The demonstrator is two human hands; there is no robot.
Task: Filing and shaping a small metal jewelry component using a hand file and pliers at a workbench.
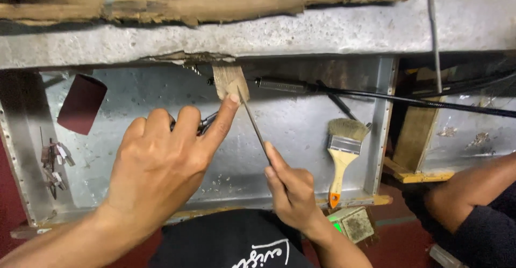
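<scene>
The right hand [293, 190] has its grip closed around the lower end of a thin metal file [254, 124], forefinger laid straight along the shaft, so the tool can be steered and pressed along its length; the file runs up and away from that grip at a slant until its tip meets the small wooden block [230, 82]. The left hand [161, 163], just beside and to the left of the right grip, has its grip loosely curled, clamped on nothing that can be made out, with the forefinger stretched out and its tip pressed on the lower face of the block, apparently to steady it against the file. The block sticks out from under the rim of the metal bench [333, 31], held fast at its upper end. Further right of the grip a paintbrush [343, 152] with a pale handle lies in the recessed metal tray [301, 123], near a black cable [408, 100]. Far left sits a dark red roll of sandpaper [81, 104], and another person's arm [473, 193] rests at the right
</scene>
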